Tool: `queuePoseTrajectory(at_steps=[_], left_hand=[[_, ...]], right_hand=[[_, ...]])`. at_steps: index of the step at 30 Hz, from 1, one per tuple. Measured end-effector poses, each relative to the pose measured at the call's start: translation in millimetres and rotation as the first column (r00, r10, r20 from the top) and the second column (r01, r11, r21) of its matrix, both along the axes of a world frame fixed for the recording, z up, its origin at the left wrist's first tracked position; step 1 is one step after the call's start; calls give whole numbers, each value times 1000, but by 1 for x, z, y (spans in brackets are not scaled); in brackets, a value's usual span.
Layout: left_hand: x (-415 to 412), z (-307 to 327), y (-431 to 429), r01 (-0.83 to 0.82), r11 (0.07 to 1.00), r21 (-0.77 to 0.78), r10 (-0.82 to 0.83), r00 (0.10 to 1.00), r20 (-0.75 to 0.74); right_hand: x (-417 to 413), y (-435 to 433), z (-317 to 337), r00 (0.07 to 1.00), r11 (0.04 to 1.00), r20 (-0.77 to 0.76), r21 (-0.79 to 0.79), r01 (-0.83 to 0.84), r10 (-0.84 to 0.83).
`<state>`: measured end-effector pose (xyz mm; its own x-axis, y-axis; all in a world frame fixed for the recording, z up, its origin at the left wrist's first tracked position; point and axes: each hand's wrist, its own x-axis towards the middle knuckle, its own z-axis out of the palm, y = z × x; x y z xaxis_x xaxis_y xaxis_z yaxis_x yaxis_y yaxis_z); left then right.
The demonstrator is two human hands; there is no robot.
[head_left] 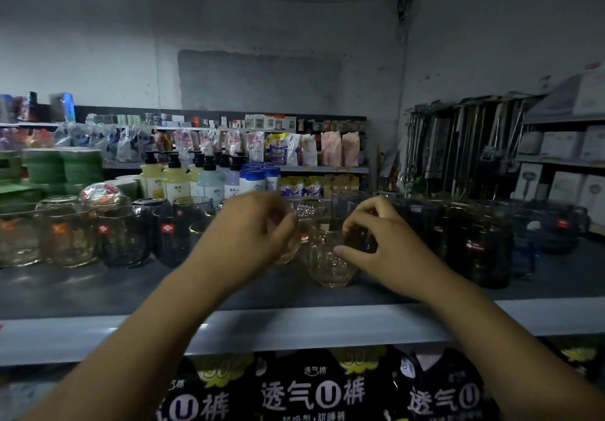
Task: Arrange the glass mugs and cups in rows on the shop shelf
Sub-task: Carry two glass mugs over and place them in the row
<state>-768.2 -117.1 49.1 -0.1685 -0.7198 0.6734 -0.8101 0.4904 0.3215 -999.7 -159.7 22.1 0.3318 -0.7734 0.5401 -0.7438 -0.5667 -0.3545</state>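
— How many hands, and on what?

— Two. The left hand is curled round a clear cup; the right hand pinches the rim of the amber mug with thumb and fingers.

— Where does that mug stand?

— On the dark shelf, set back from its front edge. Left of the mug, four labelled glasses stand in a row; right of it, dark mugs crowd together, too murky to count.

— Room to move?

— A bare strip runs along the shelf's front, ahead of the mug. Pump bottles stand behind.
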Motion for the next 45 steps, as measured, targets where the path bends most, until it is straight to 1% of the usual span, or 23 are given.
queuePoseTrajectory(at_steps=[2, 3, 4, 6, 7, 8, 10, 11, 13, 16, 19, 21, 26, 29, 31, 33, 36, 37, 42, 45], left_hand=[[15, 16, -16, -19, 993, -116, 42, 979, 199], [20, 24, -27, -32, 992, -122, 68, 951, 301], [25, 32, -39, -59, 994, -93, 92, 911, 402], [29, 41, -62, -149, 989, 11, 115, 806, 581], [29, 44, -72, -192, 978, 76, 99, 759, 644], [28, 46, -79, -219, 965, 147, 62, 732, 679], [28, 45, -92, -211, 939, 271, -33, 731, 681], [29, 43, -96, -191, 933, 304, -67, 739, 670], [31, 40, -103, -143, 941, 308, -101, 750, 654], [35, 36, -109, -73, 951, 300, -133, 779, 612], [35, 35, -110, -30, 954, 298, -150, 814, 561], [31, 36, -110, -15, 958, 287, -150, 826, 543], [28, 35, -112, -19, 962, 274, -140, 826, 546], [28, 33, -112, -23, 959, 284, -140, 831, 539], [28, 35, -109, -23, 951, 309, -151, 836, 528], [29, 38, -105, -34, 933, 358, -168, 839, 517], [32, 42, -103, -74, 919, 388, -163, 823, 545], [33, 42, -104, -78, 920, 385, -162, 818, 552], [36, 41, -105, 6, 926, 378, -225, 812, 538], [33, 40, -106, 39, 925, 379, -249, 815, 524]], right_hand=[[4, 1, 5, 998, 1000, -58, -20, 16, -17], [7, 2, 7, 996, 999, -82, -28, 25, -27], [10, 3, 9, 994, 999, -103, -38, 39, -42], [18, 4, 9, 987, 995, -137, -69, 78, -87], [22, 5, 8, 981, 990, -152, -96, 104, -118], [27, 6, 8, 973, 983, -172, -133, 129, -151], [35, 8, 7, 957, 969, -210, -189, 160, -199], [36, 8, 7, 955, 968, -215, -191, 163, -203], [32, 8, 8, 965, 977, -193, -150, 150, -177], [19, 7, 10, 991, 996, -107, -46, 72, -76], [19, 5, 12, 996, 998, -74, -31, 50, -52], [25, 4, 12, 993, 995, -86, -55, 81, -85], [43, 1, 9, 963, 963, -142, -177, 202, -228], [54, -5, 7, 938, 937, -176, -240, 253, -299], [62, -10, 8, 928, 928, -187, -255, 272, -323], [67, -15, 9, 941, 940, -166, -230, 252, -293], [60, -18, 9, 983, 981, -103, -134, 140, -155], [56, -18, 8, 986, 986, -99, -116, 121, -133], [44, -21, -1, 978, 982, -143, -134, 133, -152], [48, -25, 0, 982, 986, -132, -112, 121, -136]])
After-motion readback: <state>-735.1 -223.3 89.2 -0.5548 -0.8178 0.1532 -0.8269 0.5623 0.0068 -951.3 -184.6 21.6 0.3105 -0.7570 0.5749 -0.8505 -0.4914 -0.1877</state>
